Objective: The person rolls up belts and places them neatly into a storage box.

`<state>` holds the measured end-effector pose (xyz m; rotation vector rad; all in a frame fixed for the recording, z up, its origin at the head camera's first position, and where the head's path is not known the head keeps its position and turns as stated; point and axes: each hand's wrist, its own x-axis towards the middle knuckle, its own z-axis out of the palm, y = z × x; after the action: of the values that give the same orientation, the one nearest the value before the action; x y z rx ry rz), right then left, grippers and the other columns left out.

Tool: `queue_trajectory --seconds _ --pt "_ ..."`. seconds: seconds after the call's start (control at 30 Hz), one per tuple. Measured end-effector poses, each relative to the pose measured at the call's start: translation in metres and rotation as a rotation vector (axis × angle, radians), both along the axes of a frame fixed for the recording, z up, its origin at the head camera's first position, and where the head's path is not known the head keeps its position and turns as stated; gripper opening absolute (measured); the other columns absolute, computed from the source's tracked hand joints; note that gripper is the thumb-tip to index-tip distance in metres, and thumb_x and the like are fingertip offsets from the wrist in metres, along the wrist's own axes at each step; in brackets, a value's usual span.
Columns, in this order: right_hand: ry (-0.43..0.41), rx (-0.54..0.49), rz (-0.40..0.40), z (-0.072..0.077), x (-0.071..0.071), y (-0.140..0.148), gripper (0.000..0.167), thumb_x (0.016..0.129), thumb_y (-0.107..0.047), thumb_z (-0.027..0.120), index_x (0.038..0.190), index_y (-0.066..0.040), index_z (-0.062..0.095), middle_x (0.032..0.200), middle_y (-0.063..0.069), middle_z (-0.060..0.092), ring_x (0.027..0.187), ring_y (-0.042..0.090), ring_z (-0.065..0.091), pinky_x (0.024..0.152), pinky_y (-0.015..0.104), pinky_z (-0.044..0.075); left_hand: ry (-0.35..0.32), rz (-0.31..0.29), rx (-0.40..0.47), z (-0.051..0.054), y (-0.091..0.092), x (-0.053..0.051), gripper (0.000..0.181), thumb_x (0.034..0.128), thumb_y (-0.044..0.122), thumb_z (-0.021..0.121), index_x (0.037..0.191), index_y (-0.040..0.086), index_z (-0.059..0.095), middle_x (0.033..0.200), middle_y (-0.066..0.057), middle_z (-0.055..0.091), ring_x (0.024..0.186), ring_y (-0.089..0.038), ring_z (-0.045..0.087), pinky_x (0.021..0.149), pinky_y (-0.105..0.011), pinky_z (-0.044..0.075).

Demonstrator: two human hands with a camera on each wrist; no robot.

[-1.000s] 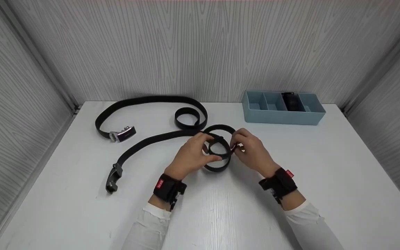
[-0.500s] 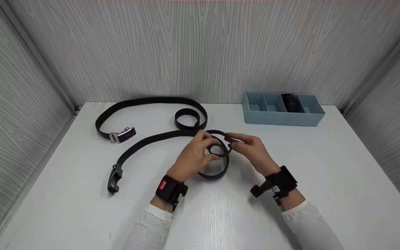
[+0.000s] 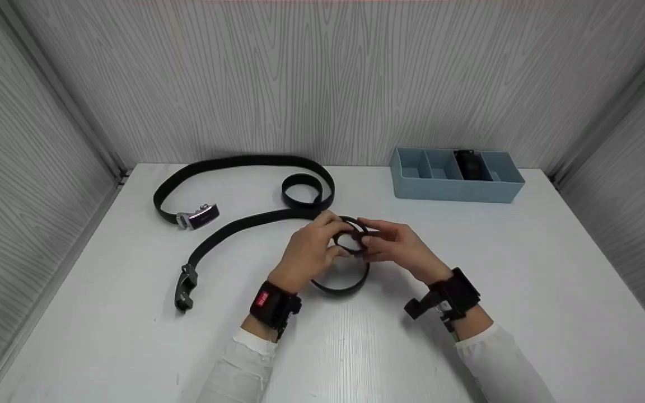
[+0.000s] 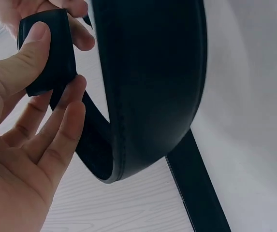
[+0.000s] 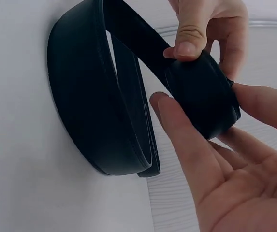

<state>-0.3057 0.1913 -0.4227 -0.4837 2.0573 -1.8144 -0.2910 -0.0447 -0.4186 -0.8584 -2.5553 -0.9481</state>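
Note:
Between my hands is the small coil (image 5: 203, 96) at one end of a black belt (image 3: 244, 224). My left hand (image 3: 307, 254) pinches this coil from the left; in the left wrist view its thumb (image 4: 36, 43) presses on the outside. From the right, my right hand (image 3: 403, 249) holds the same coil between thumb and fingers. A wider loop (image 4: 153, 87) of the strap hangs below the coil, toward the tabletop. The rest of the strap runs left across the table to a dark grey buckle (image 3: 186, 288).
Behind lies a second black belt (image 3: 244, 160), partly curled, with a silver and dark buckle (image 3: 202, 216). At the back right stands a blue divided box (image 3: 457, 190); a dark rolled thing (image 3: 471, 166) sits in its third compartment from the left. Wood-grain panels enclose the white table (image 3: 345, 358).
The right hand has shifted its hold on the coil and turned, its fingers now reaching across the top. The wide loop has swung slightly left and nearer. The left hand stays nearly in place.

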Motion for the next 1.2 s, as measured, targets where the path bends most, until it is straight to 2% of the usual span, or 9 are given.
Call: queue_trajectory --seconds 0.13,0.23,0.43,0.6,0.77,0.83,0.97,1.1,1.2 --pt "0.039 0.045 0.02 0.0 0.0 -0.002 0.059 0.104 -0.023 0.068 0.154 -0.002 0.046 0.143 0.023 0.059 0.106 0.027 0.073 0.09 0.038 0.059 -0.014 -0.013 0.03 0.001 0.001 0.0 0.041 0.0829 0.009 0.088 0.116 0.008 0.065 0.111 -0.004 0.065 0.098 -0.019 0.067 0.078 -0.035 0.056" --pt "0.055 0.051 0.028 -0.001 0.0 -0.003 0.056 0.104 -0.019 0.067 0.152 0.0 0.048 0.145 0.023 0.058 0.106 0.026 0.073 0.09 0.038 0.059 0.011 -0.008 0.015 0.0 0.002 0.0 0.039 0.0816 0.009 0.089 0.113 0.007 0.066 0.108 -0.005 0.068 0.096 -0.02 0.069 0.077 -0.036 0.056" --pt "0.037 0.002 0.007 -0.002 -0.001 -0.002 0.05 0.101 -0.012 0.07 0.147 0.001 0.055 0.141 0.025 0.061 0.104 0.024 0.074 0.089 0.038 0.06 0.113 0.062 -0.029 -0.003 0.007 0.0 0.037 0.0758 0.013 0.093 0.108 0.012 0.074 0.103 0.0 0.067 0.091 -0.016 0.067 0.072 -0.034 0.056" --pt "0.046 0.005 -0.021 -0.001 -0.005 0.003 0.048 0.1 -0.01 0.071 0.145 0.0 0.057 0.137 0.026 0.064 0.106 0.026 0.073 0.09 0.038 0.059 0.183 0.096 -0.045 -0.003 0.009 -0.003 0.041 0.0733 0.019 0.096 0.108 0.011 0.074 0.109 -0.002 0.058 0.092 -0.016 0.062 0.069 -0.033 0.056" --pt "0.081 0.077 0.004 0.004 -0.006 0.008 0.048 0.1 -0.01 0.07 0.146 0.0 0.057 0.136 0.024 0.065 0.112 0.034 0.071 0.089 0.038 0.06 0.195 0.156 -0.034 0.003 0.003 -0.005 0.052 0.0706 0.026 0.098 0.112 0.012 0.071 0.12 -0.004 0.056 0.103 -0.022 0.06 0.081 -0.037 0.054" --pt "0.102 0.104 0.037 0.005 -0.007 0.009 0.049 0.101 -0.01 0.069 0.147 0.001 0.055 0.138 0.023 0.063 0.116 0.037 0.069 0.089 0.038 0.06 0.187 0.155 -0.035 0.005 0.0 -0.005 0.052 0.0706 0.027 0.097 0.114 0.014 0.071 0.123 -0.003 0.061 0.109 -0.024 0.059 0.086 -0.039 0.052" --pt "0.114 0.112 0.069 0.004 -0.007 0.01 0.05 0.102 -0.01 0.068 0.147 0.003 0.053 0.141 0.021 0.062 0.118 0.035 0.068 0.09 0.037 0.059 0.121 0.096 -0.035 0.006 -0.003 -0.004 0.043 0.0766 0.025 0.092 0.115 0.015 0.075 0.119 0.002 0.071 0.107 -0.023 0.062 0.085 -0.04 0.05" --pt "0.091 0.06 0.033 0.002 -0.006 0.008 0.048 0.102 -0.009 0.068 0.146 0.002 0.055 0.138 0.022 0.064 0.113 0.031 0.071 0.091 0.038 0.059 0.03 0.088 -0.002 0.006 -0.002 0.0 0.029 0.0865 0.025 0.084 0.112 0.014 0.075 0.11 0.002 0.072 0.096 -0.018 0.064 0.08 -0.037 0.053" --pt "0.077 0.009 -0.013 0.0 -0.004 0.005 0.046 0.101 -0.009 0.069 0.145 0.001 0.058 0.136 0.022 0.065 0.11 0.027 0.072 0.09 0.039 0.059 -0.006 0.096 0.017 0.006 0.001 0.003 0.02 0.0929 0.022 0.078 0.108 0.011 0.072 0.105 -0.001 0.068 0.088 -0.017 0.063 0.074 -0.037 0.054"
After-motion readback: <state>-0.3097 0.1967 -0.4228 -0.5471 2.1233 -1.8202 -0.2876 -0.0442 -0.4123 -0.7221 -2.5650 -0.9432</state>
